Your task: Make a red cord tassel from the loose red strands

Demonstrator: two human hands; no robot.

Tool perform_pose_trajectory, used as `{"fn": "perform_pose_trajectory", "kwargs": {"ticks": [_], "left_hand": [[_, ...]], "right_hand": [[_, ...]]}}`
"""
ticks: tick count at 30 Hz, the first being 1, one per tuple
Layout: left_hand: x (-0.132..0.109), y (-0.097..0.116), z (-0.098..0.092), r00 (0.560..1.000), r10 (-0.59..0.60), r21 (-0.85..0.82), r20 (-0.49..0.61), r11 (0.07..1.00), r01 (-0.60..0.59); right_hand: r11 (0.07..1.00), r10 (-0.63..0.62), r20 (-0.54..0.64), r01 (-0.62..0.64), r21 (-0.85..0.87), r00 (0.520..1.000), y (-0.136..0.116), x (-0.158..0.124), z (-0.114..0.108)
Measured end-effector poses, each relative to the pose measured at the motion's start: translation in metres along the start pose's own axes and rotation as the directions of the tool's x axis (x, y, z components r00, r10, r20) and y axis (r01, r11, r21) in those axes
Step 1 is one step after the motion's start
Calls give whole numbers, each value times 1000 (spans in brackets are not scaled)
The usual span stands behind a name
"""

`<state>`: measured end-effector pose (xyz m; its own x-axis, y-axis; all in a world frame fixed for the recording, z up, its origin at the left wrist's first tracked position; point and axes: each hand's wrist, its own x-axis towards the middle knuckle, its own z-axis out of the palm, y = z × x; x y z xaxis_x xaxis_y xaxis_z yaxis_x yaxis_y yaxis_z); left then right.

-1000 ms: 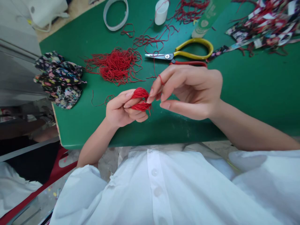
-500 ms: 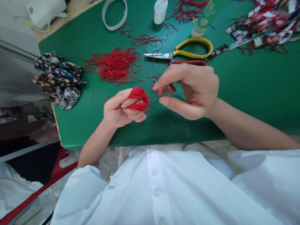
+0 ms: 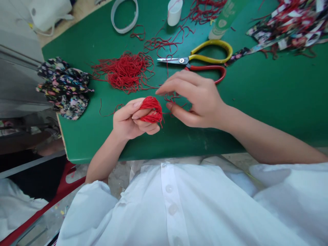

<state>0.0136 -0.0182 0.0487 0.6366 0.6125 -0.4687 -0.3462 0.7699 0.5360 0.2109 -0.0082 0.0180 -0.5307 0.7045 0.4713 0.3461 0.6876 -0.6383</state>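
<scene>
My left hand (image 3: pixel 133 118) is closed around a looped bundle of red cord (image 3: pixel 151 108), thumb on top, with the loop bulging out past the fingers. To its right hovers my right hand (image 3: pixel 196 99), thumb and forefinger apart. Thin dark red strands (image 3: pixel 174 98) curl on the table beneath those fingers, and one runs toward the bundle. I see nothing firmly pinched there. Just beyond the right hand lie scissors (image 3: pixel 205 58) with one yellow and one red handle, blades pointing left.
A heap of red cord (image 3: pixel 125 71) lies on the green table (image 3: pixel 269 102). Flowered black fabric (image 3: pixel 65 87) sits at the left edge. Farther back are a tape ring (image 3: pixel 125 29), a white cylinder (image 3: pixel 174 15), a green-labelled tube (image 3: pixel 222 20) and a pile of fabric strips (image 3: pixel 294 25).
My right hand has shifted left toward the bundle and turned, its forefinger now extended above the loop. More of the red scissor handle shows. My left hand stays nearly still.
</scene>
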Motion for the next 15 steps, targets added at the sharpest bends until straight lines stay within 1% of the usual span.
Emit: {"fn": "perform_pose_trajectory", "kwargs": {"ticks": [2, 4, 6, 8, 10, 15], "left_hand": [[0, 0, 1, 997, 26, 20, 75, 999, -28], [-1, -1, 0, 995, 46, 53, 89, 997, -50], [-2, -2, -1, 990, 80, 86, 115, 992, -90], [-2, -4, -2, 975, 117, 96, 189, 986, -137], [-2, -5, -4, 960, 127, 78, 249, 986, -150], [-1, -5, -5, 944, 92, 49, 317, 992, -113]], "right_hand": [[994, 30, 90, -39, 103, 995, 2, 1, 3], [966, 41, 150, -78, 247, 988, 4, 2, 7], [915, 44, 191, -116, 387, 981, 6, 3, 11], [850, 53, 211, -155, 503, 976, 6, 4, 15], [785, 74, 235, -202, 585, 969, 5, 4, 17], [647, 102, 332, -316, 694, 938, 2, 3, 22]]}}
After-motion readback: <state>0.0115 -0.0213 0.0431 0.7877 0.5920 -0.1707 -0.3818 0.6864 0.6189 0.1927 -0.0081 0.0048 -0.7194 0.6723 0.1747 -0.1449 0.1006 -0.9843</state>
